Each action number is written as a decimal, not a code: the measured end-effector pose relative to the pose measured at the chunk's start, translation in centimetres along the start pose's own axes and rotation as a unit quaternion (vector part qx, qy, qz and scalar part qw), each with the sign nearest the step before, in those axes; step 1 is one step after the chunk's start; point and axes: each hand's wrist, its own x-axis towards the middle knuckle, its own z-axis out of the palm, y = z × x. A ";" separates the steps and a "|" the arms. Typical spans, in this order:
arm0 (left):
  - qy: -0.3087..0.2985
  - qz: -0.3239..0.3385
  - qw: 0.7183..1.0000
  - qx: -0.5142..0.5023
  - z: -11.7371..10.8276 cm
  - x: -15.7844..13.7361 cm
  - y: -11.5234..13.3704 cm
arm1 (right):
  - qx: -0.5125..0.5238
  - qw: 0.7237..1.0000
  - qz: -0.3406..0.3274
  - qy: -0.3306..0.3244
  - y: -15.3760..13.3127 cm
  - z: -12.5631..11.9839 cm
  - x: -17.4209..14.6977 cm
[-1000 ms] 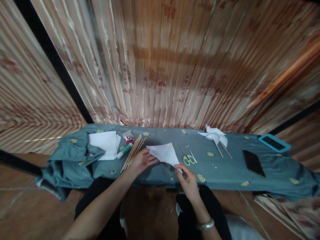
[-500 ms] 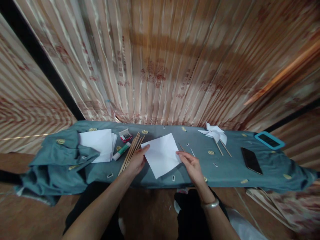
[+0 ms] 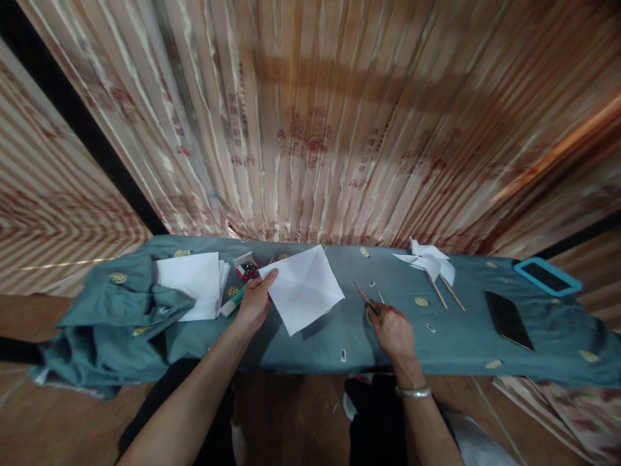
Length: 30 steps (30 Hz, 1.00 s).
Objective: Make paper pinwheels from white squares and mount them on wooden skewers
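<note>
A square sheet of white paper (image 3: 305,291) with faint crease lines is pinched at its left corner by my left hand (image 3: 255,301). The sheet is held over the cloth, its other corners free. To its right, my right hand (image 3: 394,330) has its fingers closed round a pair of scissors (image 3: 369,304), blades pointing up and left. The handles are partly hidden by my fingers. Just beyond my left hand are a green and white glue stick (image 3: 235,301) and a small open red box (image 3: 247,268) of tiny dark items. The thin wooden sticks are mostly hidden behind the paper and hand.
A green patterned cloth (image 3: 315,356) covers the narrow table. At the left lies a stack of white paper (image 3: 189,285), partly under a cloth fold. White paper pinwheels (image 3: 429,260) on sticks lie right, beside a dark phone (image 3: 507,317) and a blue-framed device (image 3: 548,275).
My right hand has let go of the paper, moved right and down, and taken hold of the scissors. My left hand has shifted left with the sheet, over the sticks.
</note>
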 end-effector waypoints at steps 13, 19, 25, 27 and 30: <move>0.057 0.011 0.995 -0.075 0.2 1.3 2.1 | 0.636 0.738 0.185 -0.131 -3.1 -1.1 -0.1; 0.062 -0.004 0.994 -0.092 0.1 1.3 2.0 | 0.827 0.497 0.207 -0.161 -8.0 0.2 -2.4; 0.035 -0.047 0.997 -0.058 1.1 0.5 -0.2 | 0.871 0.405 0.233 -0.150 -9.8 0.0 -1.5; 0.017 -0.049 0.997 -0.061 1.3 0.2 -1.0 | 0.873 0.400 0.245 -0.136 -10.0 0.0 -1.1; -0.009 -0.062 0.996 -0.056 1.4 -0.2 -2.0 | 0.867 0.406 0.270 -0.102 -10.5 0.2 -0.9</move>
